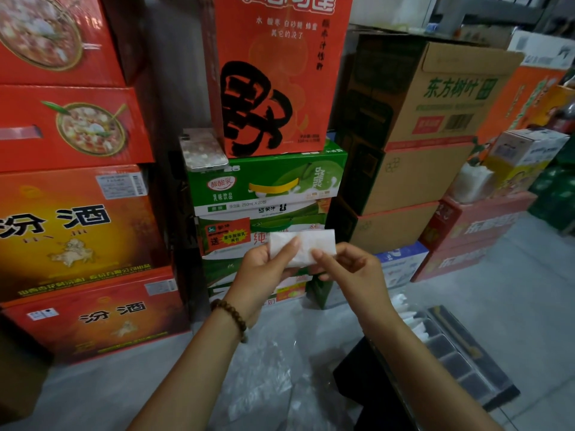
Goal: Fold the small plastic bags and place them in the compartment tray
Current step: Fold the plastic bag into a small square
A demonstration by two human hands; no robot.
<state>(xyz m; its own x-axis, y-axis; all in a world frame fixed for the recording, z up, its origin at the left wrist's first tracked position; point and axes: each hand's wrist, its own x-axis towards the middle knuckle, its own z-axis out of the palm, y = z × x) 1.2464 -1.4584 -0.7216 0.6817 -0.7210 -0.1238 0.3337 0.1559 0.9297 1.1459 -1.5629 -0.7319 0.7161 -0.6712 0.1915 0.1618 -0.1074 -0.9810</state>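
Fingers point(291, 248) of the left hand point(264, 269) pinch the left end of a small white folded plastic bag point(306, 242); the right hand point(354, 270) pinches its lower right edge. Likely light, limp, slippery: hold the creases. Dark plastic compartment tray point(460, 365) lies below-right of the fingers.

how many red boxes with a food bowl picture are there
2, stacked at top left: upper box, cut by the frame edge, and lower box directly beneath it. More may lie out of view.

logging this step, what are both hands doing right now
left hand: holding the folded plastic bag
right hand: pinching the same bag
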